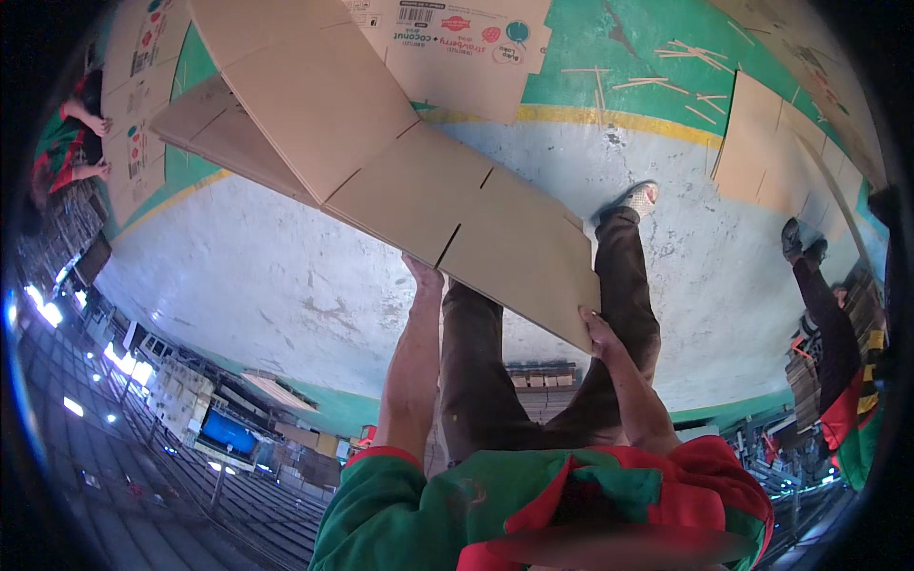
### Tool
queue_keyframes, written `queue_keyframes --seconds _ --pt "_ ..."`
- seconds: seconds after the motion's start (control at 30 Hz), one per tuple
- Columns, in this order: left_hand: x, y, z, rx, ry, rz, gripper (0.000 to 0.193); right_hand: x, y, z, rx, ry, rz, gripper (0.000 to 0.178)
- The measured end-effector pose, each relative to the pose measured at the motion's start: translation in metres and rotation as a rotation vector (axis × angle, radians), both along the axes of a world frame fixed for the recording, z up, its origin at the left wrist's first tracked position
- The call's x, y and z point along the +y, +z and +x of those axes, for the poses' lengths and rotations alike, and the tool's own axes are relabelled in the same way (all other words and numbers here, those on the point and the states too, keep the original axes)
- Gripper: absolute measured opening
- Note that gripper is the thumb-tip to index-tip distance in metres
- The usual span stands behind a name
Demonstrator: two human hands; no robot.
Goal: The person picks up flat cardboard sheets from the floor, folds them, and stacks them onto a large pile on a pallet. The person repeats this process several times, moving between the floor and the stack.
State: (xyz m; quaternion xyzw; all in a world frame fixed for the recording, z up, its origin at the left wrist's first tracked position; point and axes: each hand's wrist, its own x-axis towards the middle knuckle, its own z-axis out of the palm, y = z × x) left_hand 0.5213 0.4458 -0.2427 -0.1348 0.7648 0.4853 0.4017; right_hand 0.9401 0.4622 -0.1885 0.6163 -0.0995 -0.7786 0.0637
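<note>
The floor (257, 257) looks bright. White lights (130, 364) glare on the left. Round edges look dark and bendy.

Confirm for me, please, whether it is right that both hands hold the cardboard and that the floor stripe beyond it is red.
The colour is wrong: the head view shows that the floor stripe is yellow. The left hand and right hand do hold the cardboard.

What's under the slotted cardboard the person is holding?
The left trouser leg passes beneath the cardboard; its lower end and foot are covered. Floor shows around it, not directly beneath. The left hand meets the near edge, fingers mostly hidden.
</note>
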Motion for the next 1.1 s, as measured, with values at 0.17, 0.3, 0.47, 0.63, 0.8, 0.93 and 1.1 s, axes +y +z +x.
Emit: queue_keyframes --seconds 0.17,0.3,0.47,0.63,0.8,0.93,1.1 --pt "0.017 0.006 0.013 0.251 -0.069 -0.045 0.030 0.004 -0.021 -0.002 -0.395 0.406 0.175 0.057" --pt "0.055 0.010 0.022 0.345 -0.137 -0.217 0.020 0.048 -0.008 -0.025 -0.405 1.014 0.844 0.071" --pt "0.084 -0.004 0.026 0.397 -0.179 -0.293 0.021 0.081 0.009 -0.105 0.098 1.115 1.298 0.083" --pt "0.074 -0.016 0.024 0.454 -0.344 -0.429 0.022 0.122 -0.017 -0.158 0.110 1.179 1.347 0.079" --pt "0.056 -0.032 0.018 0.445 -0.103 -0.022 0.018 0.144 -0.017 -0.158 0.194 1.250 1.382 0.066" --pt "0.045 -0.011 0.016 0.373 -0.249 -0.195 0.019 0.161 -0.003 -0.177 0.047 1.295 1.420 0.052" --pt "0.053 0.016 0.020 0.282 -0.029 -0.115 0.021 0.195 -0.019 -0.264 -0.196 1.119 1.632 0.041"
